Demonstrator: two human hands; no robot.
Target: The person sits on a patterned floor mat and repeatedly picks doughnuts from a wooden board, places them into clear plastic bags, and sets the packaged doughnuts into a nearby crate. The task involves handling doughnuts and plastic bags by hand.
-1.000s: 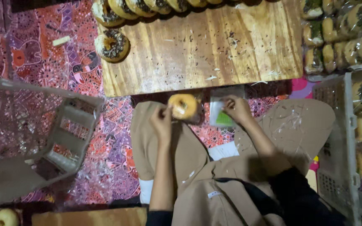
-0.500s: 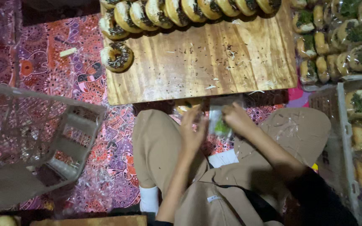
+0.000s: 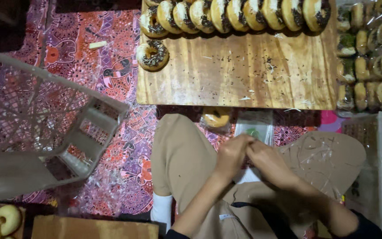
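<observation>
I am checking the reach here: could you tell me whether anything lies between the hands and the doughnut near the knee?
Nothing visible does. The doughnut lies on the mat under the board's edge, beside the bags; the left hand and right hand meet just below it.

Tan trousers, white sock, dark sleeves pushed up past the forearms, bare hands (image 3: pixel 248 155)

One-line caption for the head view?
Seated person's left hand and right hand meet over lap, beside wooden board of doughnuts.

Head camera looks steeply down, close above lap
</observation>
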